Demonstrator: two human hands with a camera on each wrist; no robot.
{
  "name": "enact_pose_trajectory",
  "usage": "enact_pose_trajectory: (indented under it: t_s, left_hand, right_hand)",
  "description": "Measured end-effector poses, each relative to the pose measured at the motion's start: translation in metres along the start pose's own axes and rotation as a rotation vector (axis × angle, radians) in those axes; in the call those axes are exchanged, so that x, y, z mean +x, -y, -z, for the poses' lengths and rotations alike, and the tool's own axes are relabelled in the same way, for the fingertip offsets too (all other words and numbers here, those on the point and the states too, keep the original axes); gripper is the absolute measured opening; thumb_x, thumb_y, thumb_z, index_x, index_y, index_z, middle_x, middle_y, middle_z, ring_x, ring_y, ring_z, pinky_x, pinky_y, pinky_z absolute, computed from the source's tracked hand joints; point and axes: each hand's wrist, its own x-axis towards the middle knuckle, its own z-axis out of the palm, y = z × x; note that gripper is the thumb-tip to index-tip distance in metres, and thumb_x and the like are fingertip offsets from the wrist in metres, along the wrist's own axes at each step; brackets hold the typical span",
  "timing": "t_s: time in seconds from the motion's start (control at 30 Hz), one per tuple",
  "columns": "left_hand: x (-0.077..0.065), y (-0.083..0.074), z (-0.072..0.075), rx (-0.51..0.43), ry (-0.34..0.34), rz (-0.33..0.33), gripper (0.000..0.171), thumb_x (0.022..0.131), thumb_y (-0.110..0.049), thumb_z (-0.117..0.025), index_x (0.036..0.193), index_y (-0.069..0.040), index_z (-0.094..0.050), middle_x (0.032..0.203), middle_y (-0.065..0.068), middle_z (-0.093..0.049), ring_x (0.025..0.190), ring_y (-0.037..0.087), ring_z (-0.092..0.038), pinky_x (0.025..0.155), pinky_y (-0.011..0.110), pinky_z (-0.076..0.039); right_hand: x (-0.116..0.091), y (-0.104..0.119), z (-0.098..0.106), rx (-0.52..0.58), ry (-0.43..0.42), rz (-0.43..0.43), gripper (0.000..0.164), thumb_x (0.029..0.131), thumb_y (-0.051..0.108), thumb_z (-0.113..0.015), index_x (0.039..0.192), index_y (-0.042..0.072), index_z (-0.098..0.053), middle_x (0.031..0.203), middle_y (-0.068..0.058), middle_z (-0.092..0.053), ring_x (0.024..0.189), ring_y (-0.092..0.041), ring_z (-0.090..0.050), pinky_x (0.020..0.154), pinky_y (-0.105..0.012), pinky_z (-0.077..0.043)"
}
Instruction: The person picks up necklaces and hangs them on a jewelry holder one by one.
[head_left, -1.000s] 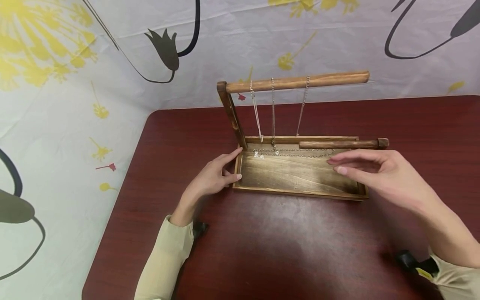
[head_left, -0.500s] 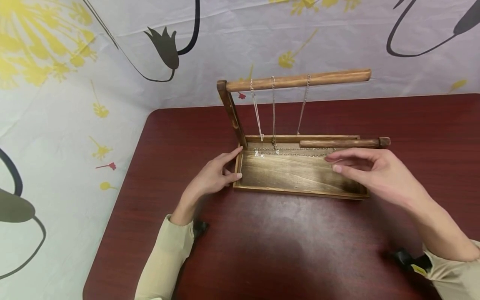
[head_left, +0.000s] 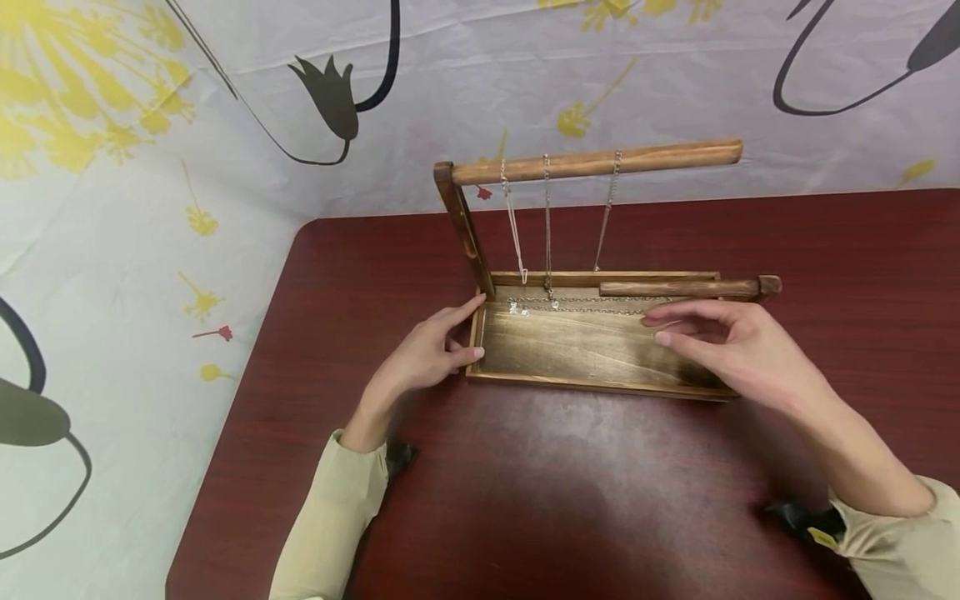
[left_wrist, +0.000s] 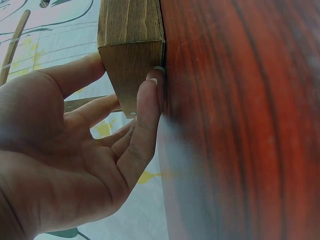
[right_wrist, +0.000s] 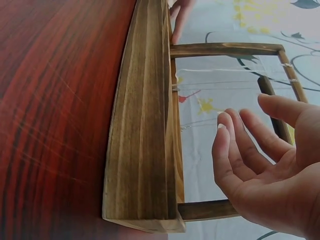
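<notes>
A wooden jewelry stand point(head_left: 600, 386) has a tray base, a tall left post point(head_left: 465, 229) and a long upper bar point(head_left: 675, 156). Three necklaces point(head_left: 547, 221) hang from that bar. Another chain point(head_left: 592, 311) stretches sideways along the back of the tray, small clear pendants at its left. My left hand point(head_left: 423, 354) holds the stand's left end, thumb over the rim and curled fingertips point(left_wrist: 150, 95) against the outer end face. Over the tray's right side, my right hand point(head_left: 738, 346) has its fingers loosely bent and thumb apart, nothing visible between them; its fingertips are near the chain's right end.
A shorter lower bar point(head_left: 675, 288) juts leftward at the right back, just behind my right hand. The stand sits on a dark red table point(head_left: 570, 483). A patterned white cloth point(head_left: 450, 100) hangs behind and to the left.
My right hand has shifted slightly to the left over the tray. My left hand, the stand and its hanging necklaces have stayed in place.
</notes>
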Motion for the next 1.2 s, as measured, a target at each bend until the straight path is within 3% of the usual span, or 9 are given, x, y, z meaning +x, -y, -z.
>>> enact_pose_trajectory:
  t_s: [0.3, 0.77, 1.2]
  left_hand:
    - [0.0, -0.001, 0.001, -0.003, 0.001, 0.0, 0.077, 0.094, -0.02, -0.071, 0.158, -0.031, -0.029, 0.145, 0.01, -0.045, 0.079, 0.011, -0.067, 0.066, 0.03, -0.052]
    - [0.001, 0.0, -0.001, 0.001, -0.001, 0.009, 0.077, 0.094, -0.02, -0.071, 0.157, -0.032, -0.029, 0.146, 0.009, -0.044, 0.082, 0.011, -0.069, 0.07, 0.03, -0.053]
    - [-0.001, -0.001, -0.001, -0.006, -0.001, 0.005, 0.077, 0.094, -0.019, -0.072, 0.157, -0.03, -0.03, 0.144, 0.009, -0.045, 0.081, 0.01, -0.068, 0.07, 0.03, -0.053]
  right_hand:
    - [0.005, -0.009, -0.007, -0.023, -0.01, 0.056, 0.029, 0.096, 0.022, -0.069, 0.124, 0.017, -0.07, 0.111, 0.012, -0.071, 0.089, -0.004, -0.069, 0.064, -0.019, -0.047]
    - [0.01, -0.01, -0.016, -0.024, -0.004, 0.042, 0.032, 0.099, 0.026, -0.064, 0.128, 0.011, -0.066, 0.11, -0.013, -0.071, 0.09, -0.007, -0.07, 0.07, -0.017, -0.048]
    - [0.019, -0.011, -0.019, -0.135, -0.046, 0.031, 0.03, 0.097, 0.027, -0.067, 0.125, 0.015, -0.068, 0.109, -0.006, -0.072, 0.089, -0.001, -0.065, 0.073, -0.014, -0.044]
